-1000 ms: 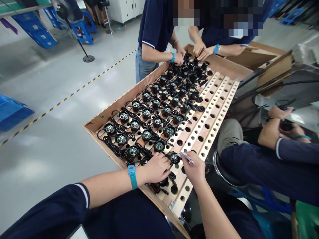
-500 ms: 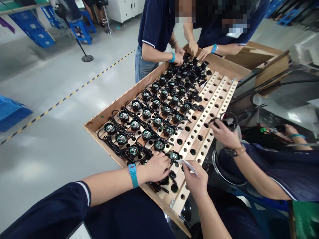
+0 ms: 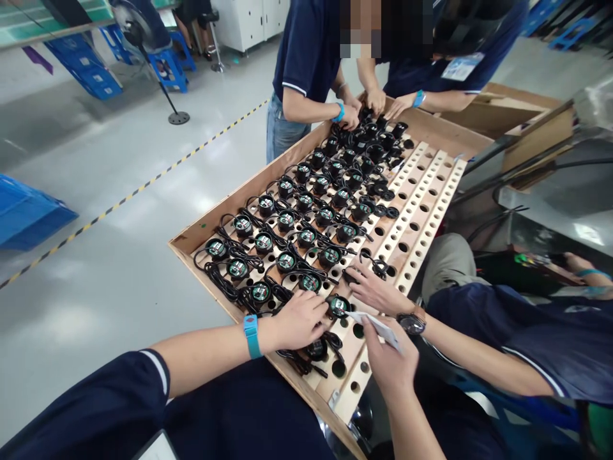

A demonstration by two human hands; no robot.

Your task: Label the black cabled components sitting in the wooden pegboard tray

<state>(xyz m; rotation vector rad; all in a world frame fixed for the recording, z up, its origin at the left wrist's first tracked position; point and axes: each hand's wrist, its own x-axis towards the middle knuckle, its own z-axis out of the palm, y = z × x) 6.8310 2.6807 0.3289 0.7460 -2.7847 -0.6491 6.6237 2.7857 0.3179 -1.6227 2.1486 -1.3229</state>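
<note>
Wooden crate [image 3: 225, 217], round black corded units seated in drilled holes.
Lower centre: left hand [image 3: 299, 319] fingertips pinch black unit [image 3: 338, 306]; right hand [image 3: 390, 364] grips white slip [image 3: 378, 324] just beside.

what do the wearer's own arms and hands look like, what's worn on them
Both hands are bare, no gloves. The left hand has a bright blue wristband at the wrist and a dark navy short sleeve with a white-trimmed cuff. The right hand and forearm show nothing worn.
</note>
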